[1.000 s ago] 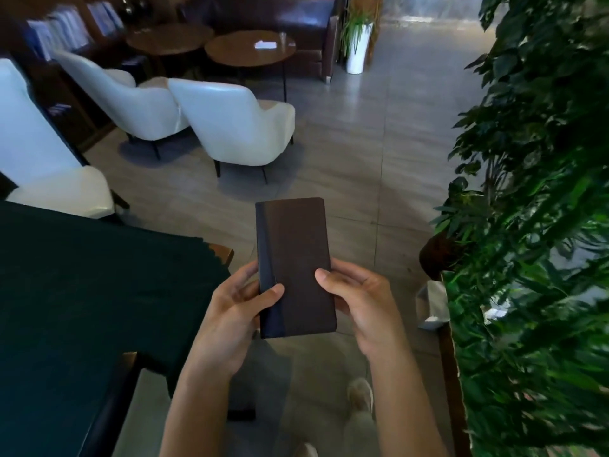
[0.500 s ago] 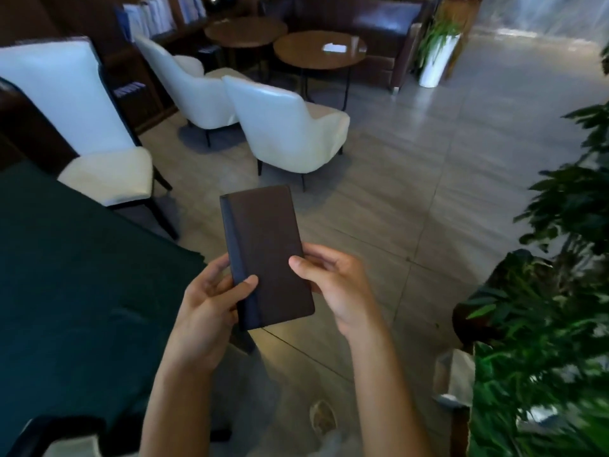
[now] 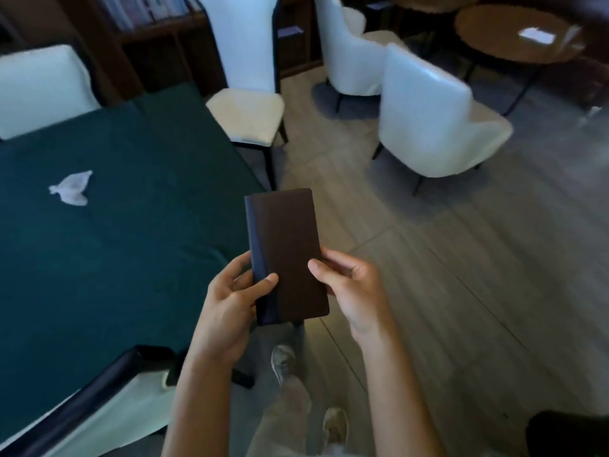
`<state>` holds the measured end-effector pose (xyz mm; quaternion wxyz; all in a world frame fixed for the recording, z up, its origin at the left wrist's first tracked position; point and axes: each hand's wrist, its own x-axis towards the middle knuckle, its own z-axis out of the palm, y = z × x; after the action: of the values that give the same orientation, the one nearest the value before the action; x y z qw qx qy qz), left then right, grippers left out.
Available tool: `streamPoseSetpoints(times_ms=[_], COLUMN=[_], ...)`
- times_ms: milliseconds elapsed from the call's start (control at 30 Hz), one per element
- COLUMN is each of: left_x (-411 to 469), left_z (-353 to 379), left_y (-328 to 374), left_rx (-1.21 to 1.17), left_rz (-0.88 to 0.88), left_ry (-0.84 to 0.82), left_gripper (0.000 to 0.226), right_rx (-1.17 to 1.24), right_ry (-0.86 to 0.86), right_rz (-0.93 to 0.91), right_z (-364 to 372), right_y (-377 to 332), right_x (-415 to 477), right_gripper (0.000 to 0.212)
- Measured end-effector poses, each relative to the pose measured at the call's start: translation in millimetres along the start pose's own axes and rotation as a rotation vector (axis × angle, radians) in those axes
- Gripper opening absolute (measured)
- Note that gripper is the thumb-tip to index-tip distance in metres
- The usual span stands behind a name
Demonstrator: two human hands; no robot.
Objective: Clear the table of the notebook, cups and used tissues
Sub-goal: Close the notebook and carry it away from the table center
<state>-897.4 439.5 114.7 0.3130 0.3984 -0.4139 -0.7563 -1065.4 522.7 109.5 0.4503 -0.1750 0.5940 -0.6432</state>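
A closed dark brown notebook (image 3: 286,252) with a darker spine strip is held upright in front of me, over the floor just right of the table. My left hand (image 3: 230,308) grips its lower left edge, thumb on the cover. On the lower right edge sits my right hand (image 3: 349,288), thumb also on the cover. One crumpled white tissue (image 3: 72,188) lies on the green-clothed table (image 3: 131,225) at the left. No cups are in view.
White chairs ring the table: one at the near edge (image 3: 99,404), one at the far left (image 3: 39,87), one at the far right corner (image 3: 247,94). Two armchairs (image 3: 435,127) and round wooden tables (image 3: 517,34) stand beyond. A dark pot (image 3: 566,433) sits at bottom right.
The view has swung left: the plants have left the frame, and the green table with its tissue has come into sight. Both hands keep the same hold on the notebook.
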Motion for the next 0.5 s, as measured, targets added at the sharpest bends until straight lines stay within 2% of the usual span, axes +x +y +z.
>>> streamPoseSetpoints(times_ms=[200,500], left_x=[63.6,162.8], left_z=[-48.2,-102.5], left_y=[13.8,15.7], left_rx=[0.074,0.18], left_rz=[-0.022,-0.065], left_ry=[0.145,0.368], left_gripper=[0.042,0.036], right_rx=[-0.22,-0.451], right_ry=[-0.002,-0.059], right_rz=[0.043,0.078], right_z=[58.5,117.0], right_y=[17.1,49.2], right_x=[78.9,190.7], right_gripper=[0.041,0.045])
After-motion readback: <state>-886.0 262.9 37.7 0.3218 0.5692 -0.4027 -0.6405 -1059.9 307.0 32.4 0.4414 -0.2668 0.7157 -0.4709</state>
